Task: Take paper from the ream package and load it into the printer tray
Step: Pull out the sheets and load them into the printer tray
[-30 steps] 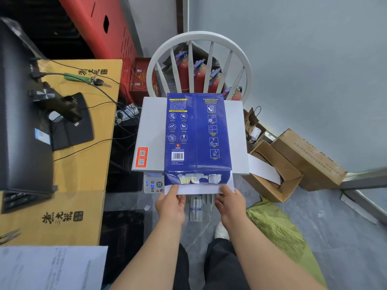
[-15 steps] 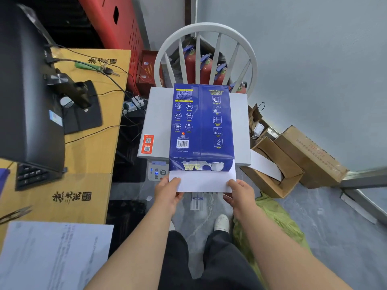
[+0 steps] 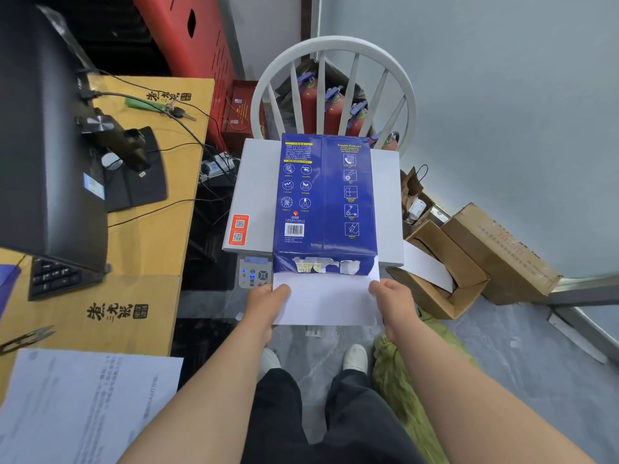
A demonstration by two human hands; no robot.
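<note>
A blue ream package (image 3: 323, 195) lies flat on top of the white printer (image 3: 253, 192), its torn near end facing me. A stack of white paper (image 3: 326, 301) sticks partway out of that torn end. My left hand (image 3: 269, 304) grips the stack's left edge, thumb on top. My right hand (image 3: 392, 299) grips its right edge the same way. The printer's control panel (image 3: 254, 271) shows just left of the paper. The printer tray is hidden under the paper and my hands.
The printer stands on a white spindle-back chair (image 3: 335, 55), with red fire extinguishers (image 3: 331, 108) behind it. A desk (image 3: 157, 182) with a monitor, cables and printed sheets (image 3: 87, 406) is at left. Open cardboard boxes (image 3: 469, 262) sit at right, green cloth (image 3: 402, 373) by my feet.
The paper stack has slid farther out of the package toward me. Both hands moved back with it and now sit wider apart on its side edges.
</note>
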